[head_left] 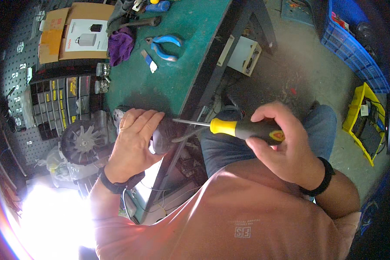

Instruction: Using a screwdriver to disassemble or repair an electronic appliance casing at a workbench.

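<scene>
My left hand [133, 141] wraps over a dark, rounded device [162, 136] at the edge of the green workbench [160, 89]. Its fingers lie over the device's top and hide much of it, so I cannot tell its exact kind. In my right hand [288, 147] is a screwdriver [223, 127] with a yellow and black handle, held level. The metal shaft points left, and its tip meets the device's side beside my left fingertips; whether it sits in a screw is hidden.
Blue-handled cutting pliers [164, 48], a small brush [149, 61] and a purple cloth [121, 47] lie farther back. Left are a parts organizer [58, 102], a finned fan [84, 141] and a cardboard box [52, 32]. A blue crate [355, 50] and yellow bin [353, 123] stand right.
</scene>
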Motion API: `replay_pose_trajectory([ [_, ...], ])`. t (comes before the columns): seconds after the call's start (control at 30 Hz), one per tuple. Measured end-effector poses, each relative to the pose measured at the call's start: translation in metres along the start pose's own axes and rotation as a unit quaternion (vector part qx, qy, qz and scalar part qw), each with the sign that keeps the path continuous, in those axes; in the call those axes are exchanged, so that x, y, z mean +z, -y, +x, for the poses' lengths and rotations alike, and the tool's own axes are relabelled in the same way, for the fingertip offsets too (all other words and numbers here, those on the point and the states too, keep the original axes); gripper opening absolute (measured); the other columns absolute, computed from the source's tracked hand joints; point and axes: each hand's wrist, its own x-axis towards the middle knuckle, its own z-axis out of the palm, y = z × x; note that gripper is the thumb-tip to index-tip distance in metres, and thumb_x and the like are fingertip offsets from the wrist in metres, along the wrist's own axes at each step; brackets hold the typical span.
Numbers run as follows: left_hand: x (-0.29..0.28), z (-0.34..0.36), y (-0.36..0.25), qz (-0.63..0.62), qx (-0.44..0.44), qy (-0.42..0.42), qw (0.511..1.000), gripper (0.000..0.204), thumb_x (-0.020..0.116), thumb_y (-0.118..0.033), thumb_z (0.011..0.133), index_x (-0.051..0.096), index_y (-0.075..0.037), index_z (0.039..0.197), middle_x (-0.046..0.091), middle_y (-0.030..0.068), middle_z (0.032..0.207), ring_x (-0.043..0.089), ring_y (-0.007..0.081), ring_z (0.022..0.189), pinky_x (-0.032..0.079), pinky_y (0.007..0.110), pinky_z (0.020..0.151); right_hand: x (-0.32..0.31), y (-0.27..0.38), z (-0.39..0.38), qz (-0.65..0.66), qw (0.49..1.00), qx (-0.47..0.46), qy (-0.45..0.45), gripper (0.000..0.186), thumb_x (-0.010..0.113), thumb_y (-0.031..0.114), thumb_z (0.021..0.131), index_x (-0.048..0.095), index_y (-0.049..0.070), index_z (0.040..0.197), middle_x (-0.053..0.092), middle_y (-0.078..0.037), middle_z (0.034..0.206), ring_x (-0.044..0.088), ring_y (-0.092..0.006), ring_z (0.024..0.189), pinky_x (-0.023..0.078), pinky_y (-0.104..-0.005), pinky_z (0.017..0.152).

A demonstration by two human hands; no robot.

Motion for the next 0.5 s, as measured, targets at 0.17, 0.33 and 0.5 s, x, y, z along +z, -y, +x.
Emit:
replay_pose_trajectory([
  [0.17,0.0,-0.001,-0.002,0.01,-0.005,-0.008,1.0,0.079,0.087,-0.021,0.05,0.056,-0.001,0.12,0.056,0.0172,0.118,0.05,0.0368,0.11,0.04,0.047,0.098,0.005,0.005,0.004,0.001,0.996,-0.006,-0.094,0.018,0.062,0.017,0.088,0.059,0.001,0.097,0.059,-0.012,0.081,0.06,-0.0203,0.078,0.048,-0.0337,0.071],
  [0.33,0.001,0.0,-0.003,0.025,-0.004,-0.01,1.0,0.078,0.086,-0.022,0.049,0.058,-0.002,0.119,0.057,0.0138,0.116,0.05,0.0328,0.108,0.04,0.046,0.098,0.0,0.006,0.011,0.057,0.998,0.026,-0.026,0.025,0.06,0.024,0.092,0.056,0.003,0.106,0.056,-0.003,0.078,0.052,-0.0082,0.065,0.041,-0.024,0.056],
  [0.5,0.0,-0.001,-0.001,0.013,0.002,-0.019,1.0,0.078,0.086,-0.021,0.048,0.058,-0.002,0.119,0.057,0.0135,0.116,0.05,0.0327,0.108,0.041,0.046,0.097,-0.002,0.004,0.003,0.201,0.94,0.272,0.033,0.022,0.058,0.02,0.092,0.055,0.003,0.106,0.055,-0.001,0.077,0.049,-0.0042,0.06,0.038,-0.0202,0.05],
])
